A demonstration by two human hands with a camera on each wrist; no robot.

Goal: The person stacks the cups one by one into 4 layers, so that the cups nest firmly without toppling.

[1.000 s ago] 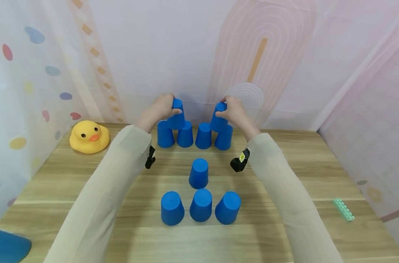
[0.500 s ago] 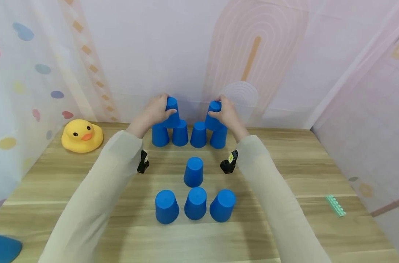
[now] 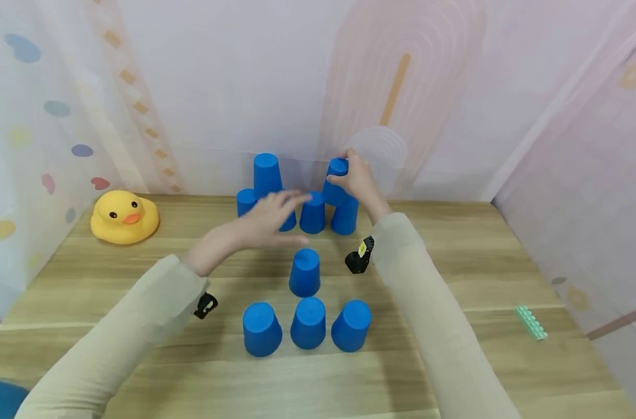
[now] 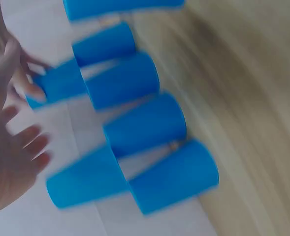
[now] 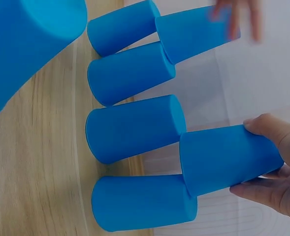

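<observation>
Right hand (image 3: 358, 181) grips the upper right cup (image 3: 337, 181), which sits on the two right cups of the back row (image 3: 313, 213) at the far edge of the table (image 3: 454, 267). Left hand (image 3: 267, 218) hovers in front of that row, fingers spread, holding nothing. Upper left cup (image 3: 267, 173) stands free on the row's left pair. Nearer: single cup (image 3: 304, 272), then three cups (image 3: 307, 325) side by side. Rubber duck (image 3: 124, 216) far left, green brick (image 3: 531, 322) right.

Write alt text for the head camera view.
A right hand grips an upper blue cup on a back row of upside-down cups while the left hand hovers open beside it. Four more cups and a rubber duck sit on the wooden table.
</observation>
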